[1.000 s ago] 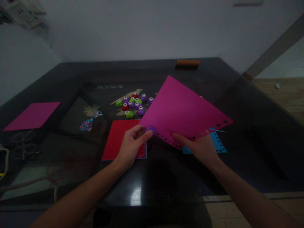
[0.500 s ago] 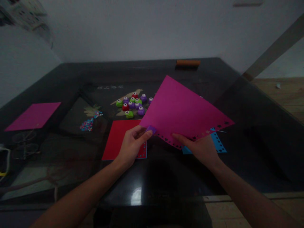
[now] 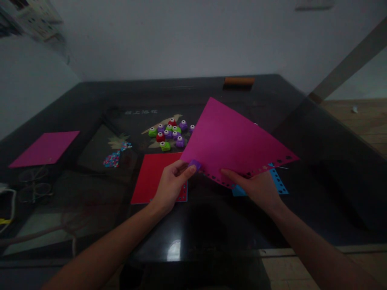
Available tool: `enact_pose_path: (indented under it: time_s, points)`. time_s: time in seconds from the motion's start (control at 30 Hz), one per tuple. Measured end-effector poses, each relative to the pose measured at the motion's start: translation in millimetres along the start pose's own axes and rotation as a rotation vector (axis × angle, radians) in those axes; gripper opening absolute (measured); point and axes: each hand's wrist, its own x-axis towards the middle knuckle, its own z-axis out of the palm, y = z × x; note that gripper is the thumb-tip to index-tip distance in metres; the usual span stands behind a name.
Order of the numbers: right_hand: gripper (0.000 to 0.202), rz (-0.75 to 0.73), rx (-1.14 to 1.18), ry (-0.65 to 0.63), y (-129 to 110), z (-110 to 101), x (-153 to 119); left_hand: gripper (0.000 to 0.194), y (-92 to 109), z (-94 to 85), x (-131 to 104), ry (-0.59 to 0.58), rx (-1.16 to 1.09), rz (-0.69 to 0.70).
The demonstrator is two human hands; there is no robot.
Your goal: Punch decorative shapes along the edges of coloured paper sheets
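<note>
My left hand (image 3: pixel 172 183) grips a small purple punch (image 3: pixel 194 164) at the left corner of a magenta sheet (image 3: pixel 229 141). Small shaped holes run along the sheet's two near edges. With the thumb on top, my right hand (image 3: pixel 260 187) holds the sheet by its lower edge, its other fingers hidden underneath. Under my left hand lies a red sheet (image 3: pixel 148 173) with holes near its right edge. A blue sheet (image 3: pixel 279 183) with punched edges lies partly hidden behind my right hand.
Several green, red and purple punches (image 3: pixel 166 134) cluster on the dark table (image 3: pixel 205 233). Left of them is a pile of coloured paper bits (image 3: pixel 111 159). Another magenta sheet (image 3: pixel 46 148) lies at the far left. An orange-brown roll (image 3: pixel 239 81) rests at the back edge.
My left hand and the purple punch have shifted very slightly right along the magenta sheet. Both hands keep their hold.
</note>
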Motion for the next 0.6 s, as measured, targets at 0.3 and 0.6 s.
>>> enact_pose_path:
  time_s: [0.3, 0.6]
  points:
    - [0.061, -0.011, 0.023, -0.010, 0.2, -3.5, 4.8, 0.029, -2.2, 0.6, 1.9, -0.002, 0.013, -0.053]
    - [0.060, 0.023, 0.095, -0.031, -0.9, -7.4, 8.9, 0.031, -0.2, 1.4, 0.0, -0.005, 0.218, -0.021]
